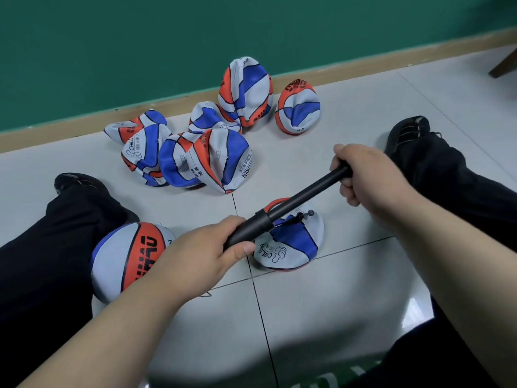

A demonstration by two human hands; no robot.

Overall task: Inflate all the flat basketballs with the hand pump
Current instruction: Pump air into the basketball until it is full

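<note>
A black hand pump (291, 205) slants above the floor between my hands. My left hand (207, 250) grips its thick barrel at the lower end. My right hand (363, 175) grips the thinner end at the upper right. Under the pump lies a flat orange, blue and white basketball (293, 247); a short hose with a small knob (310, 212) sits on its top. A round, full ball (131, 256) rests against my left leg. Several crumpled flat balls (195, 155) lie in a heap further off, with two more flat balls (297, 110) near the wall.
I sit on a pale tiled floor (321, 303) with my legs in black trousers spread left (56, 247) and right (447, 177). A green wall with a wooden skirting (195, 93) runs behind the balls. A wooden furniture leg (503, 65) shows at the top right.
</note>
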